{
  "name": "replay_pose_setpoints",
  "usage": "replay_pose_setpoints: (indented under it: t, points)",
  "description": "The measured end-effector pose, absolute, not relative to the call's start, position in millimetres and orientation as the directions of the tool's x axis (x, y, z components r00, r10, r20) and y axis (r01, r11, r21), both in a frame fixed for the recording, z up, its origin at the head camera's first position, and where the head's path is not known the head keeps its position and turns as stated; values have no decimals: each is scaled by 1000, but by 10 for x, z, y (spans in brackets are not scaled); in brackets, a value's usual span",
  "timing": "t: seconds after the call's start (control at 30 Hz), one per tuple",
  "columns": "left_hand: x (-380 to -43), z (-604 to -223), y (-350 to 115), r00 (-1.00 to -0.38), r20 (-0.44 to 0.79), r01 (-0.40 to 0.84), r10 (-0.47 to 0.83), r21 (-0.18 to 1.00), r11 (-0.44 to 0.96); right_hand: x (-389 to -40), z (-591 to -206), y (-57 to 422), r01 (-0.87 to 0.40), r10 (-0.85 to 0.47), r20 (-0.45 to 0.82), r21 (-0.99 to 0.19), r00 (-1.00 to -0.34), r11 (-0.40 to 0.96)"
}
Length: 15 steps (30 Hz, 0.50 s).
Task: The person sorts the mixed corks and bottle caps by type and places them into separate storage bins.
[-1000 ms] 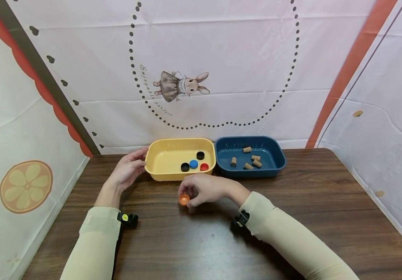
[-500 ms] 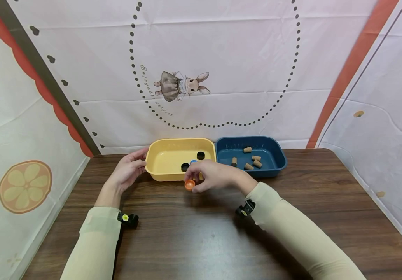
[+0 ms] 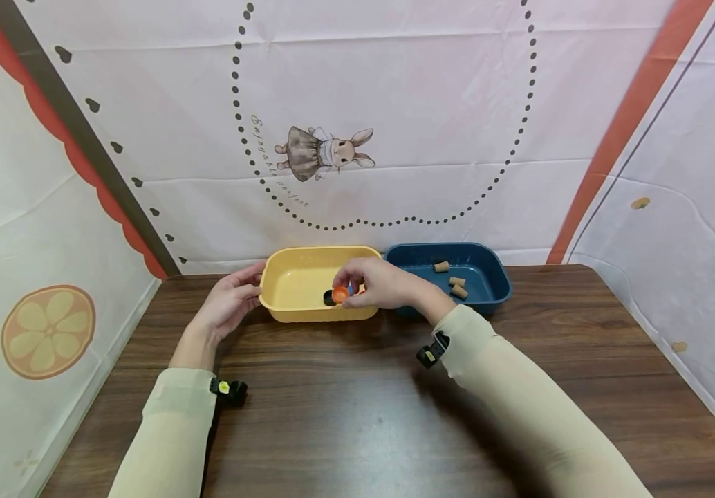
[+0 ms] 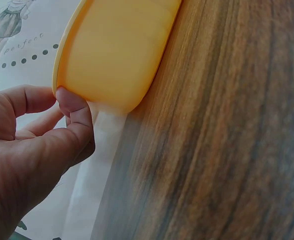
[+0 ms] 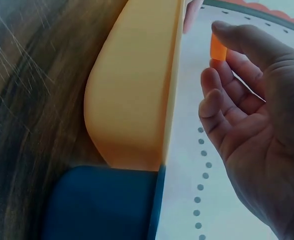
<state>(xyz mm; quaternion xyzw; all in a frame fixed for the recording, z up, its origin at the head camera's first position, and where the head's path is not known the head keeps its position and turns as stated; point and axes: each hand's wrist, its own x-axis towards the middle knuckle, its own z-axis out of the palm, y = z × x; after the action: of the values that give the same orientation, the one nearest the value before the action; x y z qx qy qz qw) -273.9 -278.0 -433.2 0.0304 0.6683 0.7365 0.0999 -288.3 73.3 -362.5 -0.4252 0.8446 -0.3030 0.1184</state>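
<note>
My right hand [image 3: 381,282] pinches an orange bottle cap [image 3: 341,295] between thumb and fingertips, above the front right part of a yellow tray [image 3: 314,315]. In the right wrist view the cap [image 5: 217,49] shows side-on, over the tray's rim. Inside the tray a black cap [image 3: 328,298] is visible; other caps are mostly hidden behind my right hand. At the tray's left end my left hand [image 3: 228,304] grips the rim. The left wrist view has the thumb and index finger of that hand [image 4: 47,135] pinching the yellow edge.
Touching the yellow tray's right end stands a dark blue tray [image 3: 497,294] holding several corks [image 3: 458,291]. Both trays sit at the back of the brown wooden table [image 3: 308,415], against a patterned white cloth [image 3: 444,124].
The orange cap has risen off the table in my right hand and moved away from me, over the yellow tray. My left hand has stayed on the rim.
</note>
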Motion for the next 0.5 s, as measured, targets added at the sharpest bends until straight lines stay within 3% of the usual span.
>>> replay_pose_setpoints:
  t: [0.23,0.5]
  points:
    - [-2741,-4337,-2776,-979,-85,-103,187,991,-89,-3034,-3661,694,-597,-707,105,-629,-699,497]
    - [-2748,-4339,-2779,-978,-85,-102,188,991,-83,-3169,-3705,594,-585,-636,146,-583,-758,563]
